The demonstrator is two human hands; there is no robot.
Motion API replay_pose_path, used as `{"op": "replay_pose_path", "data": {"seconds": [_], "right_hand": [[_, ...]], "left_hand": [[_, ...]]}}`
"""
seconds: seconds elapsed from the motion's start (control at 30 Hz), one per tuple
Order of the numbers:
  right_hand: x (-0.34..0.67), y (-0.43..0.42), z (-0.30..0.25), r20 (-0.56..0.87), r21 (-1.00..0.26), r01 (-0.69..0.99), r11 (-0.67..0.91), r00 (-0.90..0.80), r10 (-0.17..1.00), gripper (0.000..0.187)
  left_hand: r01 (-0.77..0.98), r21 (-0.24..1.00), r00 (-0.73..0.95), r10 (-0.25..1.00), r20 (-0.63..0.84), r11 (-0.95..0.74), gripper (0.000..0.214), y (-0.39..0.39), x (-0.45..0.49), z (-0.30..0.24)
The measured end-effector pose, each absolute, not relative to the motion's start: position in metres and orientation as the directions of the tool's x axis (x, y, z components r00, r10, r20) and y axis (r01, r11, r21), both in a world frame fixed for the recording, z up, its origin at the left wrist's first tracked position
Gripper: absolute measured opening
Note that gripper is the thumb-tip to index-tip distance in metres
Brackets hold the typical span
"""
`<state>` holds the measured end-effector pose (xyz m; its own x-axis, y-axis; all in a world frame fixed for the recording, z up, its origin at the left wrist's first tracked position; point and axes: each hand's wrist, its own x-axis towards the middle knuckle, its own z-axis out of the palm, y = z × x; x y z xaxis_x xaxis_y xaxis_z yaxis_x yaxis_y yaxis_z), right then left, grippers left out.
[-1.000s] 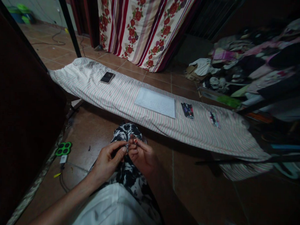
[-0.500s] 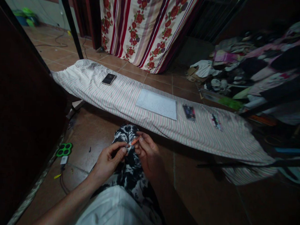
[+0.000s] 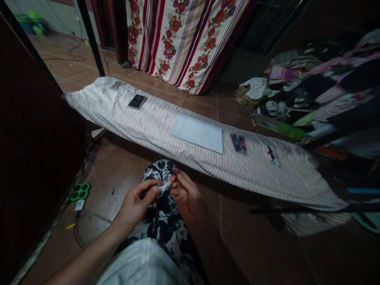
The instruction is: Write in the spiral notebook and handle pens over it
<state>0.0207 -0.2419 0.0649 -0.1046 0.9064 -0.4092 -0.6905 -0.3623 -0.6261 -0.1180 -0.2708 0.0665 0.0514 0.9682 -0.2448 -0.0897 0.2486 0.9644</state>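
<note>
Over my lap, in black-and-white patterned trousers [image 3: 159, 218], both hands are raised close together with a narrow gap between them. My right hand [image 3: 188, 194] pinches a small orange object [image 3: 173, 179] between thumb and fingertips; most of it is covered by the fingers, and its kind is unclear. My left hand [image 3: 142, 197] has thumb and index finger pressed together. Whatever sits in that pinch is too small to name. Beyond the hands, an open spiral notebook [image 3: 197, 132] lies on a striped cloth [image 3: 159, 137].
A phone [image 3: 137, 101] lies left on the cloth, a blurred-out item [image 3: 238, 143] and a small dark packet [image 3: 273, 155] right. On the floor are a green power strip [image 3: 80, 191] with a cable and a small dark piece [image 3: 112, 191]. Clothes [image 3: 307, 86] are heaped at right.
My right hand has drawn the orange object slightly away from the left, and less of it shows now. My left hand keeps its pinch. The view has shifted slightly.
</note>
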Motion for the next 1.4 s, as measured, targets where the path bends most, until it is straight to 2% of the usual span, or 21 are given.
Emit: {"op": "replay_pose_path", "data": {"seconds": [0.13, 0.23, 0.37, 0.53, 0.7, 0.87, 1.07, 1.23, 1.4], "right_hand": [[0.036, -0.222, 0.059, -0.518, -0.442, -0.792, -0.421, -0.157, 0.841, 0.007], [0.055, -0.200, 0.060, -0.518, -0.415, -0.813, -0.407, -0.157, 0.841, 0.008], [0.074, -0.166, 0.064, -0.524, -0.454, -0.814, -0.363, -0.086, 0.847, 0.008], [0.085, -0.115, 0.057, -0.497, -0.604, -0.738, -0.301, 0.054, 0.866, 0.013], [0.088, -0.063, 0.042, -0.440, -0.709, -0.657, -0.258, 0.125, 0.890, 0.014], [0.073, -0.018, 0.026, -0.303, -0.847, -0.497, -0.186, 0.166, 0.938, 0.009], [0.047, 0.033, 0.000, -0.165, -0.973, -0.192, -0.125, 0.211, 0.963, 0.012], [0.036, 0.064, -0.017, -0.005, -0.997, 0.080, -0.017, 0.149, 0.989, 0.014], [0.036, 0.073, -0.024, 0.089, -0.967, 0.246, 0.065, 0.085, 0.992, 0.017]], "left_hand": [[-0.080, 0.960, 0.058, 0.963, -0.264, 0.268, 0.036, -0.267, -0.115, 0.064], [-0.086, 0.952, 0.092, 0.954, -0.285, 0.293, 0.038, -0.261, -0.113, 0.062], [-0.115, 0.943, 0.111, 0.947, -0.301, 0.313, 0.038, -0.247, -0.107, 0.060], [-0.159, 0.915, 0.133, 0.927, -0.351, 0.370, 0.040, -0.216, -0.101, 0.054], [-0.274, 0.872, 0.134, 0.914, -0.383, 0.405, 0.033, -0.175, -0.098, 0.043], [-0.321, 0.823, 0.134, 0.882, -0.452, 0.470, 0.032, -0.146, -0.093, 0.027], [-0.288, 0.810, 0.100, 0.858, -0.504, 0.510, 0.035, -0.131, -0.094, 0.004], [-0.292, 0.779, 0.093, 0.827, -0.554, 0.555, 0.035, -0.123, -0.102, -0.012], [-0.332, 0.747, 0.112, 0.811, -0.575, 0.576, 0.033, -0.120, -0.107, -0.020]]}}
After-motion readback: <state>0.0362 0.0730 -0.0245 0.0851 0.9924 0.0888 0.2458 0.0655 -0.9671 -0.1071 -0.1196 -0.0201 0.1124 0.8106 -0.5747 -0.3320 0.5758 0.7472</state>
